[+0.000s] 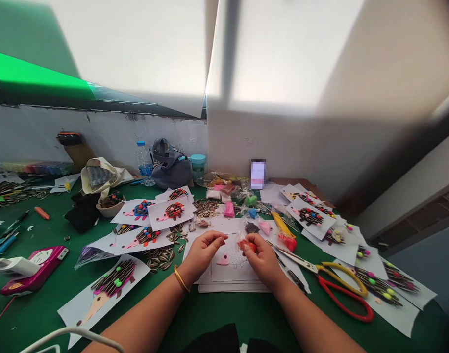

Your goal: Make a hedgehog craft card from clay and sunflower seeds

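Note:
My right hand pinches a small clear bag of red-orange clay above a sheet of paper. Left of it, my left hand has thumb and fingertips pressed together; anything between them is too small to make out. Between and below my hands lies a white sheet with a drawn hedgehog outline, its face filled with pink clay. More sheets lie beneath it. Sunflower seeds are scattered to the left, and several finished hedgehog cards lie beyond them.
Scissors with yellow and red handles lie right of the papers, near a black pen. Hedgehog cards overlap along the right. Clay bags and a propped phone stand behind. A magenta box is at left.

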`<state>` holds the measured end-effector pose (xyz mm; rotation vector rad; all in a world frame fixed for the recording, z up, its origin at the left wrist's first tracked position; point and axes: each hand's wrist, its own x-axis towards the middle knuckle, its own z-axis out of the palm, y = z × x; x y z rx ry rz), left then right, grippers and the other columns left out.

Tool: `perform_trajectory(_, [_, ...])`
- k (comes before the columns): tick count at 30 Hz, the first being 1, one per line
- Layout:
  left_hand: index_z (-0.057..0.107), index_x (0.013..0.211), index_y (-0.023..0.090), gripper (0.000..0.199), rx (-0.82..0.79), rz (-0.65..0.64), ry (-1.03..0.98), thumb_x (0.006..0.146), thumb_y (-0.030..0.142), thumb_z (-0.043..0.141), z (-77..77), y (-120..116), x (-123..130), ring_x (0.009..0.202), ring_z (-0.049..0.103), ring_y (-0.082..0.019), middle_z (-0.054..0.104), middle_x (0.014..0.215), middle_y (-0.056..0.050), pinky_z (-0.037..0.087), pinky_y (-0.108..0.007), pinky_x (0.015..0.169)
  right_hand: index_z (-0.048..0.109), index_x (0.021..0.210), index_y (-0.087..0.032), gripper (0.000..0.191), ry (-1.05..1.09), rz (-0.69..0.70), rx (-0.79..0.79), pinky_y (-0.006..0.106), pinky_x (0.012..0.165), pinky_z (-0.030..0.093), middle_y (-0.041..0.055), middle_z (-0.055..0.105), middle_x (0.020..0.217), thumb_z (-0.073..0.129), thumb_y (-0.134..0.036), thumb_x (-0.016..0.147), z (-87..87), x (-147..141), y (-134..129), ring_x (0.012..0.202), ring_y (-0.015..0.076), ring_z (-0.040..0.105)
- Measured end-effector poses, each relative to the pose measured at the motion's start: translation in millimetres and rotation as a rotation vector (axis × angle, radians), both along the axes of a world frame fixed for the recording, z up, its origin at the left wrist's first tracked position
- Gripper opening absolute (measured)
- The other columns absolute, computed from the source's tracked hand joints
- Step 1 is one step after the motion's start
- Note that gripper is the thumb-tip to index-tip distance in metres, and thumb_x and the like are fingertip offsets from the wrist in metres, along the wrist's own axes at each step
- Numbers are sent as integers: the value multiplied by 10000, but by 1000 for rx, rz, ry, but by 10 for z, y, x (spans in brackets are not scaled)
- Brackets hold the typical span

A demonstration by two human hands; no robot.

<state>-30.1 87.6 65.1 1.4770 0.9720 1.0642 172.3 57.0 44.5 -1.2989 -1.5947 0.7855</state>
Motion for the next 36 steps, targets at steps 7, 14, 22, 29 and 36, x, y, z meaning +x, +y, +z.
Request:
perform_trajectory(7, [725, 868, 205, 156, 235, 6, 127, 799, 341, 693, -52, -12, 8, 815, 589, -177, 612, 830, -32, 473, -313, 798, 568, 904, -200, 230, 7, 45, 2, 255, 650, 417, -15, 565, 718, 532, -427, 903, 39, -66, -43, 676, 143, 522])
perform_trajectory(14, [786, 893, 270, 146, 279, -4, 206, 790, 339, 707, -55, -50, 49, 788, 574, -192, 603, 797, -46, 456, -305, 738, 599, 855, -200, 168, -32, 136, 15, 246, 632, 411, -2, 593, 742, 530, -349, 892, 40, -130, -74, 671, 139, 510])
perform_trajectory(22, [776, 873, 279, 132, 513, 41, 334, 841, 329, 658, -67, -106, 67, 813, 552, -217, 625, 804, -66, 425, -335, 767, 584, 876, -195, 168, 93, 190, -91, 255, 641, 438, 2, 625, 742, 522, -351, 885, 22, -155, -67, 686, 152, 566])
perform_trajectory(29, [678, 821, 215, 132, 447, 129, 255, 871, 314, 606, -21, -88, 30, 894, 526, -216, 585, 882, -58, 404, -338, 837, 590, 960, -197, 246, -60, -16, 10, 282, 674, 455, 16, 619, 787, 510, -421, 899, 37, -51, -22, 718, 172, 572])
perform_trajectory(36, [614, 730, 175, 294, -32, 10, -187, 769, 449, 715, -45, 4, 6, 729, 480, -147, 538, 754, -3, 388, -265, 699, 557, 1210, -152, 403, -404, -393, 294, 426, 991, 410, 155, 585, 1201, 433, -373, 896, -86, 549, 342, 1150, 278, 521])
